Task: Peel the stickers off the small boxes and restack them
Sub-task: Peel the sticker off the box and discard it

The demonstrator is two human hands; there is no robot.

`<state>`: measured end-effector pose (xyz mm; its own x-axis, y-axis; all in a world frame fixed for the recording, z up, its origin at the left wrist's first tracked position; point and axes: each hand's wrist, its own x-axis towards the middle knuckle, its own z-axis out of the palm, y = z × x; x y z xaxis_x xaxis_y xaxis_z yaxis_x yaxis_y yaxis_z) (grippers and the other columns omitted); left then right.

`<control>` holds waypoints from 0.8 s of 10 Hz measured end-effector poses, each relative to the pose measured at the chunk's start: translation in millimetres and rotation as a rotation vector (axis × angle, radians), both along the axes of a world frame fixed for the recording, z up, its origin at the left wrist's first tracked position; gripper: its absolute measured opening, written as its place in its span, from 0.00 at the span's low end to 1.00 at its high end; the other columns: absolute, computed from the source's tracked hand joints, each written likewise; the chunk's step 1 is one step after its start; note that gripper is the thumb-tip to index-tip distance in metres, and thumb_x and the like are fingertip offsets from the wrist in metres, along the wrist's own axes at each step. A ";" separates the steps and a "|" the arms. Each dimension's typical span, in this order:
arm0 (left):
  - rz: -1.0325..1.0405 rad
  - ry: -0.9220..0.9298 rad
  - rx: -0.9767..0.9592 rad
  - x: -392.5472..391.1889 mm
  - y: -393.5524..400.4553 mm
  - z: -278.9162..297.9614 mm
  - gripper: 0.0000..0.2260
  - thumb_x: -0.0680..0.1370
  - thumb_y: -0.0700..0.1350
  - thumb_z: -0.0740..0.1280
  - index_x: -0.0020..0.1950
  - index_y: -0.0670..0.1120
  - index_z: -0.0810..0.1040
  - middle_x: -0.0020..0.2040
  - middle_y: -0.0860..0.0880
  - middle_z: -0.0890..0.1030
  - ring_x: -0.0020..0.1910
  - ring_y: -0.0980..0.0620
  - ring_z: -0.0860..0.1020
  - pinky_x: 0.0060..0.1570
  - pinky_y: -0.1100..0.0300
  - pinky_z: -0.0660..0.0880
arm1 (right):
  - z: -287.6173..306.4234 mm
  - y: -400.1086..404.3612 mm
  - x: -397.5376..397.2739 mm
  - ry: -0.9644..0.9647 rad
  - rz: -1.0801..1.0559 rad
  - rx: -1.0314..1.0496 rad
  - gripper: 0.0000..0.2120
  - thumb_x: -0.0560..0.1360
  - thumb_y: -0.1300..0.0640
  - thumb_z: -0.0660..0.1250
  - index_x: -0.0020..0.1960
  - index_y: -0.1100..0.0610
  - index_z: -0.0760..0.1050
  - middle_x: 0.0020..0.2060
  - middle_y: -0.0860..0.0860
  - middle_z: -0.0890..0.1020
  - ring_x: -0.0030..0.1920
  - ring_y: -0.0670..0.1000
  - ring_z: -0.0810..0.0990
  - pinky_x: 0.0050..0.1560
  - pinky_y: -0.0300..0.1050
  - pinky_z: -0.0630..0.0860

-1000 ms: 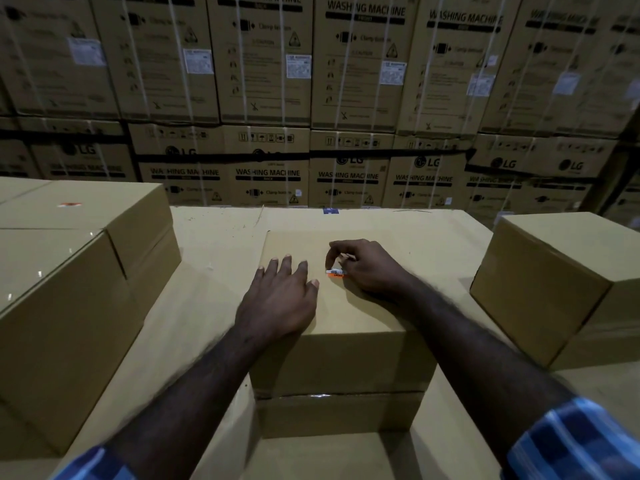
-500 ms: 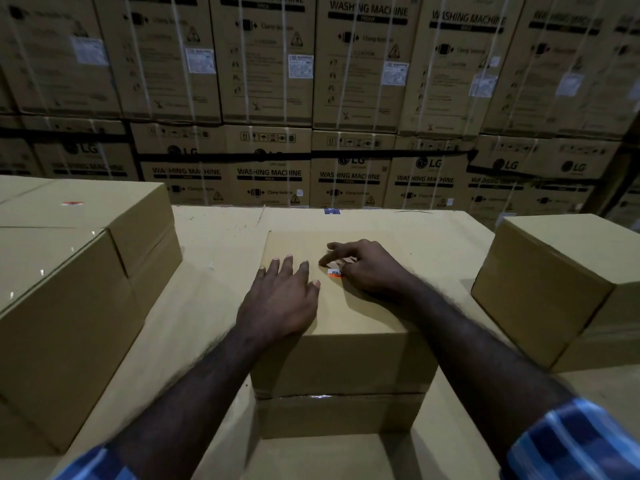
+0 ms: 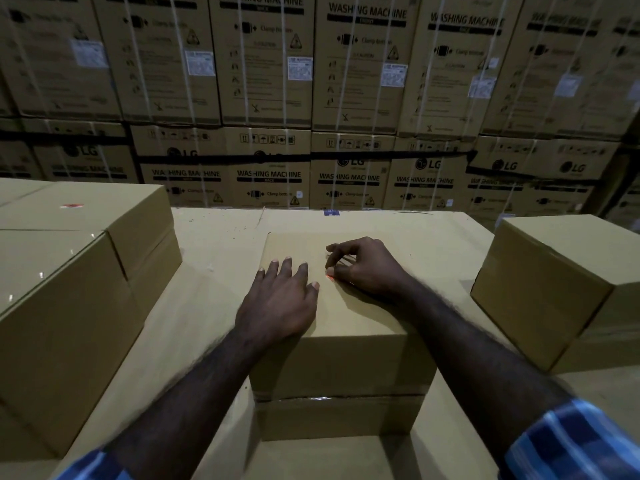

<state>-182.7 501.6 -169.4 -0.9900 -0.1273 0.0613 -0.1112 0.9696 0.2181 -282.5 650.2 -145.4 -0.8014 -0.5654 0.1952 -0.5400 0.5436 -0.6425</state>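
A small brown cardboard box [image 3: 360, 317] sits in the middle on top of another box of the same kind [image 3: 339, 415]. My left hand [image 3: 278, 301] lies flat on its top, fingers straight. My right hand [image 3: 363, 268] rests on the top beside it, fingers curled, with the thumb tip at a small red and white sticker [image 3: 330, 277]. Most of the sticker is hidden under the thumb and fingers.
A stack of boxes [image 3: 69, 306] stands at the left, one with a red sticker [image 3: 72, 205] on top. Another box [image 3: 561, 282] stands at the right. All rest on a wide cardboard surface [image 3: 221, 237]. Large washing machine cartons [image 3: 270, 98] form a wall behind.
My right hand's fingers have shifted over the sticker, which now shows less than before. My left hand has stayed flat on the box.
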 end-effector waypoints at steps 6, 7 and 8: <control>0.004 0.002 -0.002 0.0 -0.3 -0.4 0.26 0.83 0.57 0.47 0.79 0.49 0.52 0.79 0.45 0.51 0.78 0.44 0.49 0.76 0.45 0.48 | 1.5 27.7 18.7 -0.368 0.091 -0.273 0.06 0.82 0.59 0.58 0.51 0.57 0.73 0.55 0.49 0.82 0.59 0.47 0.78 0.55 0.47 0.75; 0.004 0.000 -0.009 -0.1 0.2 -0.5 0.26 0.83 0.57 0.47 0.79 0.49 0.52 0.79 0.45 0.51 0.78 0.44 0.49 0.76 0.46 0.48 | -1.0 29.8 23.4 -0.313 0.096 -0.210 0.06 0.82 0.57 0.57 0.51 0.56 0.72 0.54 0.43 0.81 0.57 0.42 0.77 0.54 0.43 0.74; 0.003 0.004 -0.006 -0.3 -0.6 -1.2 0.26 0.83 0.57 0.47 0.79 0.49 0.52 0.79 0.45 0.51 0.78 0.44 0.49 0.76 0.45 0.48 | -2.8 27.9 22.3 -0.171 0.098 -0.073 0.06 0.82 0.52 0.56 0.50 0.47 0.70 0.65 0.50 0.76 0.66 0.51 0.71 0.67 0.60 0.66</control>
